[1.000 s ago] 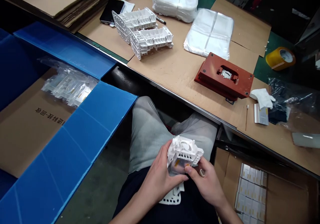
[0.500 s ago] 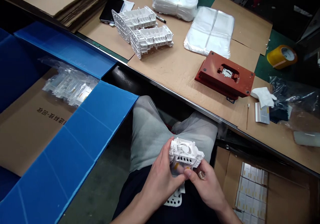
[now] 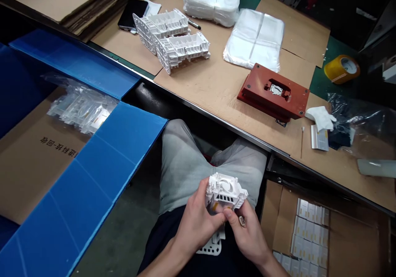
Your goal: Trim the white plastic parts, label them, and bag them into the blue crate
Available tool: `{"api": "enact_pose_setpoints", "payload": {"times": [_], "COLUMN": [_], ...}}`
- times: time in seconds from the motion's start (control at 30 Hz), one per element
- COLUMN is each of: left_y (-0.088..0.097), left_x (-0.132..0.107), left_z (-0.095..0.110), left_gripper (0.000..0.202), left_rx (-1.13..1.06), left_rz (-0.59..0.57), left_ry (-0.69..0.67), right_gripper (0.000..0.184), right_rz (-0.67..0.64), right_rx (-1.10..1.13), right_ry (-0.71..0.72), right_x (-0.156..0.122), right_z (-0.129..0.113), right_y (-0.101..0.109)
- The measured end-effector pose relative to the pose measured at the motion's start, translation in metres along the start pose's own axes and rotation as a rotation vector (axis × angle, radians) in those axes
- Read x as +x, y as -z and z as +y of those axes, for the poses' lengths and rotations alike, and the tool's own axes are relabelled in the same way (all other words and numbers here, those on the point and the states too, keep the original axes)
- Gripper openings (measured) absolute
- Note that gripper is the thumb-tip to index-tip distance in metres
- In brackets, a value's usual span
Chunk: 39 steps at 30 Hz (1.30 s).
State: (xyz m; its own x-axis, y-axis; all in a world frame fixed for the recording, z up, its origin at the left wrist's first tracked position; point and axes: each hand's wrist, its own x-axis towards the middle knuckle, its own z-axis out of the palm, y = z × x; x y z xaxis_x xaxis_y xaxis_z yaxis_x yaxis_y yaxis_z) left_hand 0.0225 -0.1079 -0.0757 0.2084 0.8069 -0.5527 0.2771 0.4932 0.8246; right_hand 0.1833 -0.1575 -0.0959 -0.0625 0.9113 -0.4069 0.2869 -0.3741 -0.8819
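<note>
Both my hands hold a white moulded plastic housing [image 3: 225,192] above my lap. My left hand [image 3: 196,223] grips its left side and underside. My right hand [image 3: 247,235] pinches its lower right edge between thumb and fingers. Small yellow-orange marks show beneath the housing, partly hidden by my fingers. A white lattice plate [image 3: 212,247] sticks out below my hands, and I cannot tell whether it belongs to the housing. My grey trousers lie beneath it all.
A cardboard-topped bench [image 3: 204,85] in front holds two similar white housings [image 3: 182,52], a red fixture block [image 3: 274,91], and plastic bags [image 3: 253,39]. A blue corrugated bin [image 3: 93,174] with bagged parts stands left. A carton of white packs [image 3: 309,235] sits lower right.
The housing has turned in my hands, its top now facing me more and sitting a little lower. The whole view has shifted slightly, with the bench objects moving left.
</note>
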Motion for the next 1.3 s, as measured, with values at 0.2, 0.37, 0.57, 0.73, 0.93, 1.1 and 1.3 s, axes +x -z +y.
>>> {"api": "enact_pose_setpoints", "payload": {"times": [0.2, 0.37, 0.57, 0.73, 0.93, 1.1, 1.3], "left_y": [0.012, 0.028, 0.035, 0.041, 0.048, 0.043, 0.037], "left_x": [0.019, 0.025, 0.026, 0.031, 0.032, 0.030, 0.031], "left_z": [0.000, 0.001, 0.012, 0.021, 0.018, 0.009, 0.014], "left_gripper": [0.076, 0.091, 0.094, 0.083, 0.085, 0.085, 0.077], "left_rx": [-0.085, -0.201, -0.592, -0.748, -0.814, -0.846, -0.897], "left_rz": [-0.030, 0.054, 0.144, 0.219, 0.232, 0.206, 0.028], "left_ry": [0.074, 0.220, 0.344, 0.420, 0.439, 0.413, 0.242], "right_gripper": [0.044, 0.030, 0.031, 0.029, 0.025, 0.025, 0.020], "right_rz": [-0.120, 0.494, 0.979, 0.803, 0.738, 0.710, 0.550], "right_rx": [0.008, -0.275, -0.449, -0.604, -0.684, -0.631, -0.443], "right_ry": [0.061, 0.226, 0.293, 0.314, 0.304, 0.358, 0.350], "right_x": [0.036, 0.076, 0.130, 0.182, 0.195, 0.179, 0.118], "right_z": [-0.016, -0.030, -0.019, 0.004, 0.014, -0.003, -0.035], "right_y": [0.022, 0.124, 0.233, 0.221, 0.200, 0.191, 0.130]}}
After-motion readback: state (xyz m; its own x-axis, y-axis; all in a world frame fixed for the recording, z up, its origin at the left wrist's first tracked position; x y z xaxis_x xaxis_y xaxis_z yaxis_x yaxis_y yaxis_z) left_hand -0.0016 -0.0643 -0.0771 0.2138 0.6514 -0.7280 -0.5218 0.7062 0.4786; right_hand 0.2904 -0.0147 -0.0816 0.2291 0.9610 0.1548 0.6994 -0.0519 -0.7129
